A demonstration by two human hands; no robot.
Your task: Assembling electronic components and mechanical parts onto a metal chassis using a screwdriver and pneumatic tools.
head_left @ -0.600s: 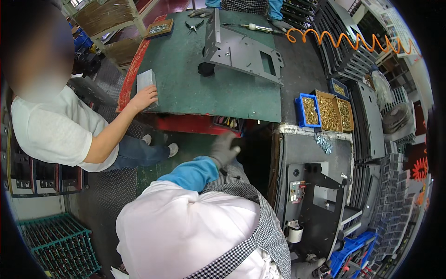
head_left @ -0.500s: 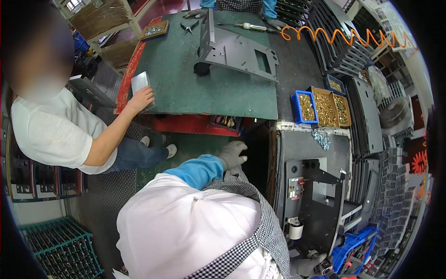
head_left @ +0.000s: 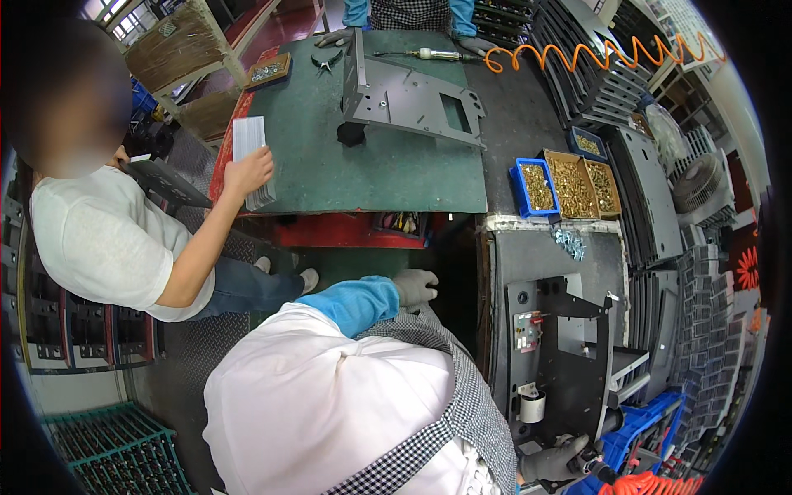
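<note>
At lower right, the right hand (head_left: 551, 462) grips a dark tool (head_left: 604, 472) it partly covers, near the black metal frame (head_left: 568, 379), while the central left hand (head_left: 415, 287) hides its palm, its grip impossible to tell.

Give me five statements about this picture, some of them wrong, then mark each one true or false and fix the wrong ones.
1. The right hand holds a dark tool. True.
2. The pliers lie on top of the grey panel. False: they lie on the green table, left of the panel.
3. The blue tray holds brass-coloured parts. True.
4. The left hand is touching the green table. False: it is apart from the table, below its near edge in the picture.
5. The hand of the co-worker in white is on a silver stack. True.
</note>
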